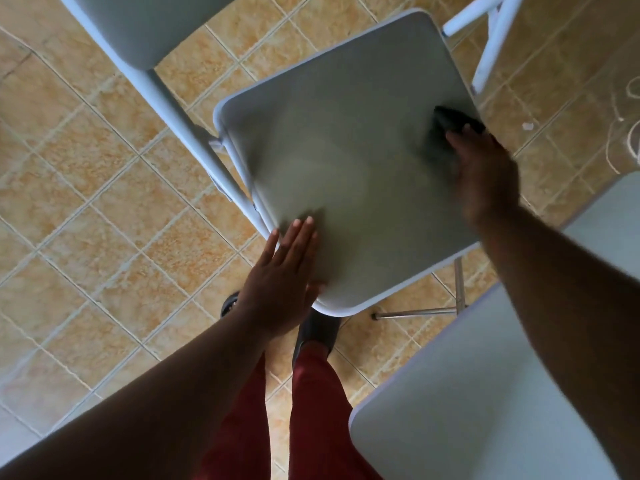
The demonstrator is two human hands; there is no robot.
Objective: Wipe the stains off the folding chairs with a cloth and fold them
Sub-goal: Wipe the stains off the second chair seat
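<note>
A white folding chair stands unfolded below me, its grey seat [346, 161] filling the middle of the view. My right hand [485, 171] presses a dark cloth [450, 121] onto the seat near its right edge. My left hand [284, 271] lies flat with fingers straight on the seat's near left corner, holding nothing. The chair's backrest [145, 26] shows at the top left, joined to a white frame tube [180, 123]. No stain is clear on the blurred seat.
A second grey chair seat [485, 393] fills the lower right, close to my right arm. White legs of another chair [491, 39] stand at the top right. My red trousers and dark shoes [318, 330] are under the seat's near edge. Tan tiled floor lies all around.
</note>
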